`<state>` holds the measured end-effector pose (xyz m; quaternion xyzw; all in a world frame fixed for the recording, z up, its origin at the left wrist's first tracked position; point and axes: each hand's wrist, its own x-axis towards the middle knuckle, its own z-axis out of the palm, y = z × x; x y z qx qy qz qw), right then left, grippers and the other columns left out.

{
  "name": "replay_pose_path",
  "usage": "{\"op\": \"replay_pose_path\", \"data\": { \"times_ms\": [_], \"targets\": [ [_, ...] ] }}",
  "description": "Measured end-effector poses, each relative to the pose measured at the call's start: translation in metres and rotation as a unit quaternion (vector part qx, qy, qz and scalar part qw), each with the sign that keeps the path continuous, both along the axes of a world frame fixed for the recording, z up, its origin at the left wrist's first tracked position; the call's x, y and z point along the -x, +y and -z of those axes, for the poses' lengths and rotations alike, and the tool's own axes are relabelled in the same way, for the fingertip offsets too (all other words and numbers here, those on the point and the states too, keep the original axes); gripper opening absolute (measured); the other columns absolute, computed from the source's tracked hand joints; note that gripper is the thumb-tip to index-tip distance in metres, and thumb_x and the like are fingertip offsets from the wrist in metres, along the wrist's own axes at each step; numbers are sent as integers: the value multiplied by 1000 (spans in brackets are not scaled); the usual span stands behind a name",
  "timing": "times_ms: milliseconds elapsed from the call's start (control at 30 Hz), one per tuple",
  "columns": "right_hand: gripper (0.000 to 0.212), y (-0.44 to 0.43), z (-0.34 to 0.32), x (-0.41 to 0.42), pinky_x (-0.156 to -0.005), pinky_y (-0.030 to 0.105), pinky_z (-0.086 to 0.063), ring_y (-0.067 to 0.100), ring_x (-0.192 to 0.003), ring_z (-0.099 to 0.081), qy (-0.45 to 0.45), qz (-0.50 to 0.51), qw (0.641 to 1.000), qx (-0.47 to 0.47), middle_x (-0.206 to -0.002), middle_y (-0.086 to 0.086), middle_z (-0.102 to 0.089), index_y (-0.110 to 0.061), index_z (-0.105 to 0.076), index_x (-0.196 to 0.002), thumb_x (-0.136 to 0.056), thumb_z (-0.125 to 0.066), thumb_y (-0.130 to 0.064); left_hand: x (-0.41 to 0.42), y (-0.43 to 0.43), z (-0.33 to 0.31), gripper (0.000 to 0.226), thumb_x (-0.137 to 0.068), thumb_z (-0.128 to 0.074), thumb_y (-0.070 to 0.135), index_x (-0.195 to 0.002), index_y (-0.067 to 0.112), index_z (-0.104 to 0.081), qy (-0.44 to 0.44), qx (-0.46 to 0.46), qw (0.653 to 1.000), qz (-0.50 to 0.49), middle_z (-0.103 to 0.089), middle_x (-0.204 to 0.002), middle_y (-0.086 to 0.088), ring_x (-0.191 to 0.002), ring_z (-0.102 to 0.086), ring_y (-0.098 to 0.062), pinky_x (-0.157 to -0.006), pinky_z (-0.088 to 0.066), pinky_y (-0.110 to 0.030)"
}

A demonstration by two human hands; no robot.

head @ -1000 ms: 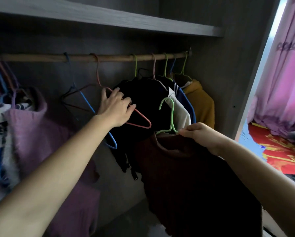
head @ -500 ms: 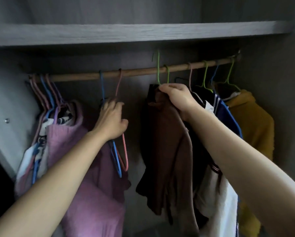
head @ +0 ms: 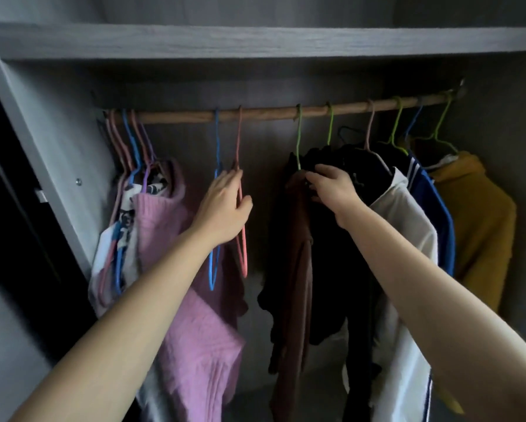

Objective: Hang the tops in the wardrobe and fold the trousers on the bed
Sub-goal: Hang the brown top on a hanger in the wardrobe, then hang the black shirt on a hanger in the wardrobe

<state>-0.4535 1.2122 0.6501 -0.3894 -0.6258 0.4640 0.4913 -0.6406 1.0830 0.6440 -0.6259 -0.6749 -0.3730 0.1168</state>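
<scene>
A brown top [head: 295, 257] hangs from the wooden rail [head: 264, 112] on a green hanger [head: 298, 138]. My right hand [head: 331, 187] holds the top at its neck, just under the hanger's hook. Left of it, two bare hangers dangle from the rail, a blue one [head: 214, 269] and a pink one [head: 241, 254]. My left hand [head: 225, 208] grips the pink hanger partway down, fingers curled round the wire. The blue hanger passes behind that hand.
A pink sweater [head: 191, 315] and patterned clothes hang at the left end. Right of the brown top hang a black garment [head: 340, 254], a white top [head: 407, 239], a blue jacket [head: 438, 214] and a mustard hoodie [head: 480, 223]. A grey shelf [head: 255, 41] spans above the rail.
The green hanger with the brown top went up from below onto the rail and now hangs there. My left hand has stayed on the bare hangers, which now hang edge-on.
</scene>
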Motion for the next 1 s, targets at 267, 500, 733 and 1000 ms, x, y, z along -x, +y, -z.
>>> {"op": "replay_pose_path", "data": {
  "times_ms": [267, 500, 733, 1000],
  "targets": [
    [51, -112, 86, -87, -101, 19, -44, 5, -125, -53, -176, 125, 943, -252, -141, -5, -52, -23, -45, -148, -103, -44, -46, -58, -59, 106, 61, -96, -57, 28, -150, 12, -35, -59, -14, 996, 69, -31, -157, -15, -149, -19, -28, -121, -17, -41],
    [64, -201, 202, -175, -119, 51, -27, 30, -151, -21, -407, 222, 854, -236, -162, 13, -26, -20, -29, -156, -102, -47, -48, -135, -105, 206, 55, -93, -56, 25, -145, 9, -45, -74, -8, 994, 76, -32, -156, -19, -147, -24, -33, -119, -23, -47],
    [76, -246, 254, -284, -124, 51, -12, 33, -154, -4, -486, 271, 819, -141, -167, 12, -8, -25, -19, -159, -97, -38, -65, -246, -129, 250, 57, -95, -51, 36, -146, 12, -43, -22, 73, 990, 122, -30, -158, -15, -148, -22, -31, -116, -25, -54],
    [80, -321, 291, -529, -124, 52, -8, 33, -154, 0, -521, 371, 768, -37, -167, 12, -2, -26, -11, -160, -94, -30, -68, -485, -130, 271, 63, -90, -49, 42, -145, 10, -45, 3, 111, 964, 242, -33, -155, -20, -144, -27, -38, -112, -27, -60]
  ]
}}
